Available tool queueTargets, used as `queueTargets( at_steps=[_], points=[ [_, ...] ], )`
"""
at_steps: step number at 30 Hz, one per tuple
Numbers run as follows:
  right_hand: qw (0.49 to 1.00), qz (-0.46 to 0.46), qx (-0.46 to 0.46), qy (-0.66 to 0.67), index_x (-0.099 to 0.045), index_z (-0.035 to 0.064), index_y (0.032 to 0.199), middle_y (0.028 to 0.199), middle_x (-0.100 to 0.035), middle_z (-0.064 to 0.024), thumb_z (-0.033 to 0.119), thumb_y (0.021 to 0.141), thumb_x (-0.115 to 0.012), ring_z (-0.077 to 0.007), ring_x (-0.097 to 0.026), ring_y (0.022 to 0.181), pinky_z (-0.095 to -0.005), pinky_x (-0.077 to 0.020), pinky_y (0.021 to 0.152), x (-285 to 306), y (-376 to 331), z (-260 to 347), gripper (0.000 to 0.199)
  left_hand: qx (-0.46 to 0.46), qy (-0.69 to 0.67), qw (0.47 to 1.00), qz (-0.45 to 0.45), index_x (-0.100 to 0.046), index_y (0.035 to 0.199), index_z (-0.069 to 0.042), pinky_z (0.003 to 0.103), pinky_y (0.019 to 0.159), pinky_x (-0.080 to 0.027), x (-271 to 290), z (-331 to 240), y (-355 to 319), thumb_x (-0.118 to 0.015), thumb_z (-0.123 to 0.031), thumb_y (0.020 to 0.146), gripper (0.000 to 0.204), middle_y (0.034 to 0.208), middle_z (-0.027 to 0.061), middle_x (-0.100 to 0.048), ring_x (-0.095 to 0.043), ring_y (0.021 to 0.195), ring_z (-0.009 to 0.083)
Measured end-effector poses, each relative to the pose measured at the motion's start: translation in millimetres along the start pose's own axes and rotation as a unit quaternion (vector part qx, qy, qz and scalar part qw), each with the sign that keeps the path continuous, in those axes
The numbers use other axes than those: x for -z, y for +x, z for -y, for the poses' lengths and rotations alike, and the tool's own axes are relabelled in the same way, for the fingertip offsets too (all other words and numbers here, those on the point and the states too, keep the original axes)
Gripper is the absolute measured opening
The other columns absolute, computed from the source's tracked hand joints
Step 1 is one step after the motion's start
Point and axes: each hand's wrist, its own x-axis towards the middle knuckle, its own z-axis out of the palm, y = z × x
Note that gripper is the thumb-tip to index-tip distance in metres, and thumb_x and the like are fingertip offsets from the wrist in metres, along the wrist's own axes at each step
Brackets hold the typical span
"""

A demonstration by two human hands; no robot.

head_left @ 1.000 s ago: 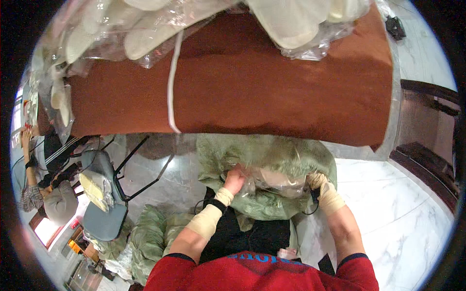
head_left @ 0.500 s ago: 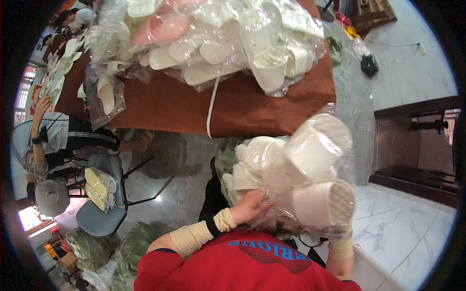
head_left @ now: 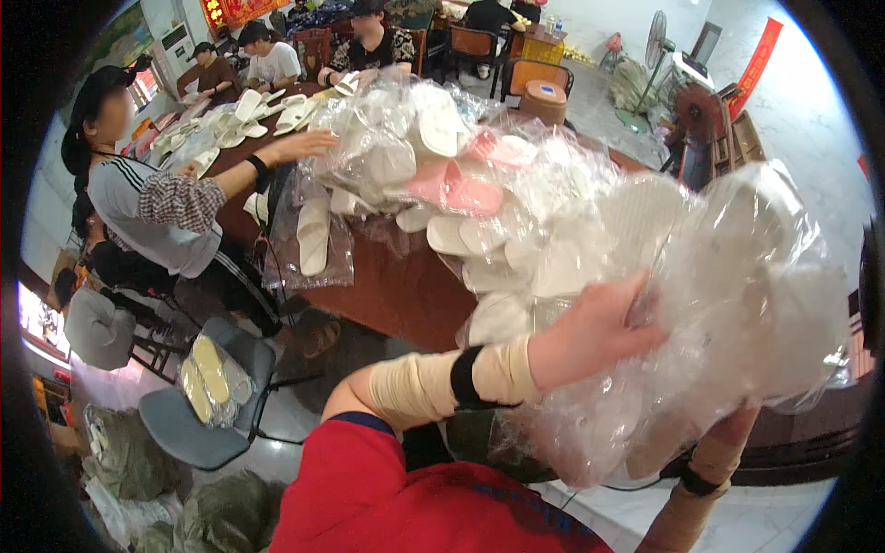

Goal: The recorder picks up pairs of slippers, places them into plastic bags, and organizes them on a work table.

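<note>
Clear slipper bag (head_left: 701,304) lifted higher, left hand (head_left: 590,336) pressing

The clear bag of white slippers (head_left: 719,304) is now raised from the floor to table height at three o'clock, pressed by the left hand (head_left: 590,332) and propped underneath by the right hand (head_left: 728,429).
</note>
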Motion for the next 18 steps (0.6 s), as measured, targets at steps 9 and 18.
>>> queueTargets(
  at_steps=[9,18],
  points=[
    [0.977,0.169,0.055,0.114,-0.054,0.0011,0.116,0.109,-0.062,-0.0094,0.029,0.093,-0.048,-0.0239,-0.061,0.098,-0.0399,-0.0519,0.084,-224,232,-24,0.037,-0.219,0.282,0.926,-0.122,-0.056,0.092,0.003,0.042,0.069,-0.048,245,-36,134,-0.068,-0.029,0.077,0.037,0.08,0.0215,-0.062,-0.061,0.077,0.0362],
    [0.932,0.024,-0.18,-0.314,-0.05,0.004,0.124,0.11,-0.059,-0.0151,0.044,0.073,-0.071,-0.0253,-0.059,0.097,-0.0366,-0.0495,0.079,-332,347,-238,0.068,0.184,0.551,0.805,-0.118,-0.052,0.115,-0.008,0.047,0.085,-0.046,446,232,138,-0.046,-0.029,0.089,0.035,0.106,0.0241,-0.061,-0.059,0.097,0.0408]
  ],
)
